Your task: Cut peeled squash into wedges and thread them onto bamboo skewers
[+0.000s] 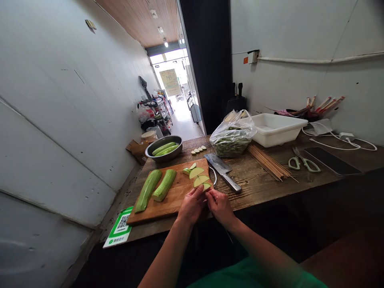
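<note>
Several thin half-round zucchini slices (196, 172) fan out in a row just beyond my fingertips, over the cutting board's right end. My left hand (190, 207) is closed, its thumb and fingers pinching the nearest slice. Beside it my right hand (221, 206) is closed round a thin skewer (229, 237), whose tail sticks out below the wrist. Whether the skewer runs through all the slices is hidden. On the wooden cutting board (177, 200) lie two large peeled zucchini pieces (165, 185) and a few cut slices (186, 171). A cleaver (223, 170) rests to the right of the board.
Behind the board stand a metal bowl (149, 154) with zucchini and a small row of slices (198, 150). Farther right are a plastic bag of greens (232, 140), a white tub (279, 138), bamboo skewers (268, 162), scissors (304, 162) and a phone (333, 161). A QR-code sign (120, 228) sits front left.
</note>
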Motion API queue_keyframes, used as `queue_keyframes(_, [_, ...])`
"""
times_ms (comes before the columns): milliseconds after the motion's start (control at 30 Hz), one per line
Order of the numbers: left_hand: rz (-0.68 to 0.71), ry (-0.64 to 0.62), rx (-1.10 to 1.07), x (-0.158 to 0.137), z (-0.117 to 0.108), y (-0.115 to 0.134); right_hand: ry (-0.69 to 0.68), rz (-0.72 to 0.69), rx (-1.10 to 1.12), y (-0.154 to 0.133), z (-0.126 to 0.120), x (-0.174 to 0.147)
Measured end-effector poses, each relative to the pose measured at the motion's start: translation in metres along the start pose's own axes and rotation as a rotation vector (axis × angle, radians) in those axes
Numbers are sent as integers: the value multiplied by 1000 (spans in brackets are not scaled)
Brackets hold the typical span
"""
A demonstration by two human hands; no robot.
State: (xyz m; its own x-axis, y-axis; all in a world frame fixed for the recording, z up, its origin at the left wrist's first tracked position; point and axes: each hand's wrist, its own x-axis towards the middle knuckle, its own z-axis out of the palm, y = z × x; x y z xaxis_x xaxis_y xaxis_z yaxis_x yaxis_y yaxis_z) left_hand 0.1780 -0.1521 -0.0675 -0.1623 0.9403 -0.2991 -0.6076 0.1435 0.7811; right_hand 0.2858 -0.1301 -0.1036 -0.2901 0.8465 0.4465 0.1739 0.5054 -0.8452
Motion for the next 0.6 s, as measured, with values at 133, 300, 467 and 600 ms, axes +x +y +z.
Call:
queue_keyframes(133, [95, 108, -51, 1, 2, 10, -10, -17, -2, 0, -2, -2])
queue_keyframes(300, [163, 98, -68, 9, -2, 13, -31, -44, -1, 0, -1, -5])
queue_keyframes(467, [178, 109, -76, 14, -3, 10, -51, -63, -14, -1, -2, -4])
queue_keyframes(600, [164, 111, -55, 13, -2, 9, -57, -51, -18, 0, -2, -5])
